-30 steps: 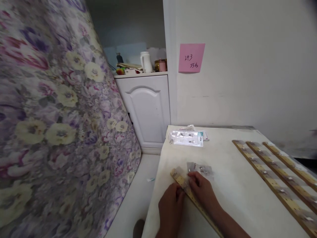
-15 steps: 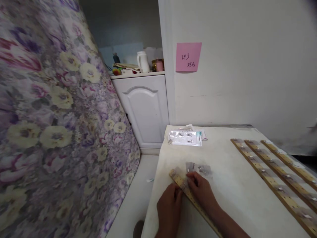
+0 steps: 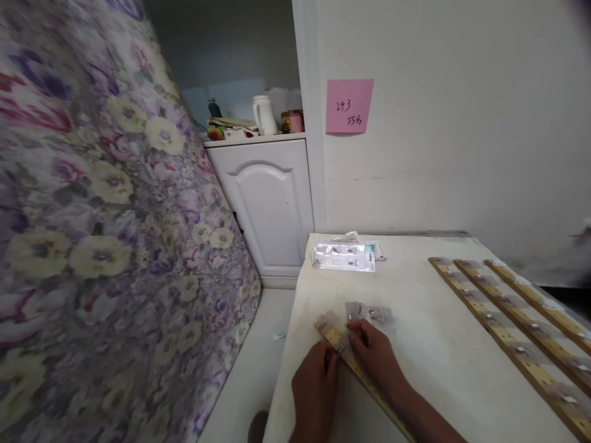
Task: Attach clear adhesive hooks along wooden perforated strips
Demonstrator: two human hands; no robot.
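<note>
A narrow wooden strip point(image 3: 329, 333) with small dark holes lies slantwise on the table, a bit of clear plastic at its far end. My left hand point(image 3: 314, 386) is closed at the strip's left edge, fingers curled and fingertips touching the wood. From the other side, my right hand point(image 3: 376, 357) reaches over the strip with thumb and fingers pinched together. Whatever sits between the fingertips of either hand is too small or hidden to name. Just beyond my right hand lie small clear plastic bags point(image 3: 379, 315) with metal pieces inside.
Three similar wooden strips point(image 3: 496, 323) carrying plastic bags and metal bits lie at the table's right. Packaged metal pieces point(image 3: 344, 257) rest near the back left corner. A floral curtain point(image 3: 129, 246) hangs left; a white cabinet point(image 3: 272, 203) stands behind. A pink note point(image 3: 349, 106) is on the wall.
</note>
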